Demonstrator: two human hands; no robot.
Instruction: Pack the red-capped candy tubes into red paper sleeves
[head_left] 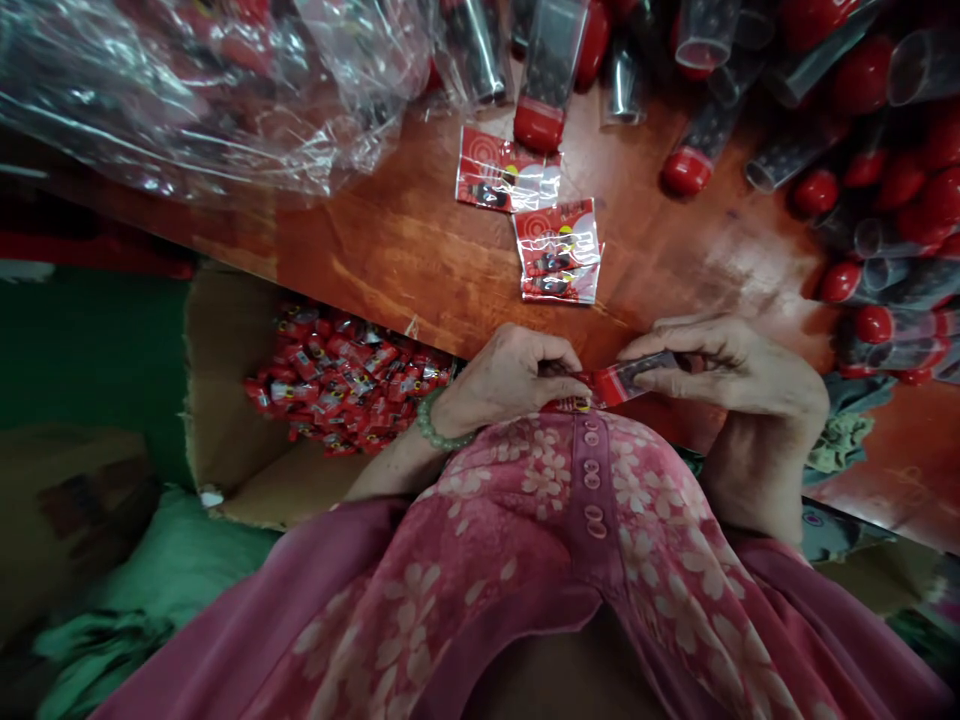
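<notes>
At the table's near edge, close to my body, both hands meet over one small item. My right hand (727, 365) pinches a clear plastic tube (646, 374) with dark contents, tilted with its red end toward the left. On the other side my left hand (514, 375), with a beaded bracelet at the wrist, pinches a red printed wrapper (576, 404) at that red end. How far the wrapper goes over the tube is hidden by the fingers. Beyond the hands lie flat red printed wrappers (556, 240), partly overlapping, and a red-capped tube (540, 125) touches the farther ones.
Many red-capped clear tubes (686, 170) cover the table's far right. A crumpled clear plastic bag (300, 110) lies at the far left. Below the table edge, left of my left hand, a cardboard box (225, 400) holds a heap of red wrapped pieces (352, 385).
</notes>
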